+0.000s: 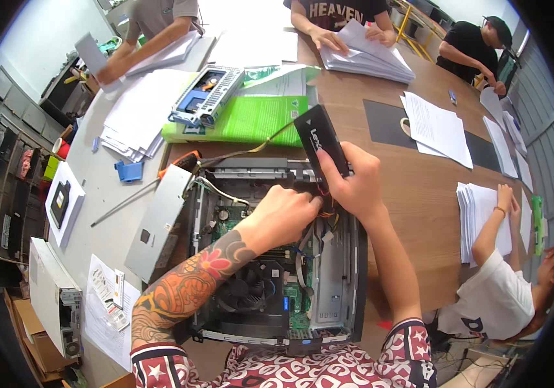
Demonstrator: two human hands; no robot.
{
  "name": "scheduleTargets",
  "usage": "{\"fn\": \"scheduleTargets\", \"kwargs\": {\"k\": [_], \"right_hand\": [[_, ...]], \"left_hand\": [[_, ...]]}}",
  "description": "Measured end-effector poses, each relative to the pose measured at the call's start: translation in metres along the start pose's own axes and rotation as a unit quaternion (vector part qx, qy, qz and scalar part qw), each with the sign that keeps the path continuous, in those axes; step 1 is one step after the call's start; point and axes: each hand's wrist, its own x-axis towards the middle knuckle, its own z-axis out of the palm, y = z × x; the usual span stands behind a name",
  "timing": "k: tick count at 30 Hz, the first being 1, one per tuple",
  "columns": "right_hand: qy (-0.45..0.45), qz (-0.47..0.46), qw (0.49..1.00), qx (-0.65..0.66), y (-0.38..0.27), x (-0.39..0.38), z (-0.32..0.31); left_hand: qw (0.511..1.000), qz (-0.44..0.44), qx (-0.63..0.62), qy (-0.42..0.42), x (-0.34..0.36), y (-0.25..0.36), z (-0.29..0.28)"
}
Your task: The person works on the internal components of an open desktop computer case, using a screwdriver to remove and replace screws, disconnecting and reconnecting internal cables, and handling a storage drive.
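Observation:
My right hand [354, 178] grips a flat black drive [309, 129] above the back right of an open desktop computer case [341, 297], thumb across the drive's face. My left hand [287, 213] reaches into that case just below the drive, fingers curled among red and yellow cables [329, 213]; what they hold is hidden. Inside the case are a green circuit board [298, 307] and a black fan [241, 291]. A metal cover [154, 229] leans at the case's left, near an orange-handled screwdriver [180, 165].
A slotted metal bracket [206, 94] rests on a green package [251, 119]. Paper stacks [435, 129] lie around the table. Four co-workers [484, 304] handle papers at the far and right sides. A second computer unit [51, 297] stands at lower left beside cardboard boxes [21, 330].

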Motion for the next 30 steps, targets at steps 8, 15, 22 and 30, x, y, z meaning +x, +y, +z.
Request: {"fn": "scheduleTargets", "kwargs": {"k": [8,15,22,30], "right_hand": [[-0.003,0.004,1.0,0.013,-0.003,0.003,0.002],[-0.008,0.005,1.0,0.003,-0.001,0.002,0.002],[-0.018,-0.005,1.0,0.0,-0.001,0.004,0.003],[-0.022,0.012,1.0,-0.017,0.0,0.004,0.002]], "left_hand": [[0.995,0.021,-0.037,-0.094,0.009,-0.002,-0.007],[0.99,0.003,-0.073,-0.117,0.015,-0.006,-0.02],[0.99,0.013,-0.101,-0.097,0.014,-0.013,-0.013],[0.992,0.024,-0.095,-0.081,0.011,-0.01,-0.008]]}}
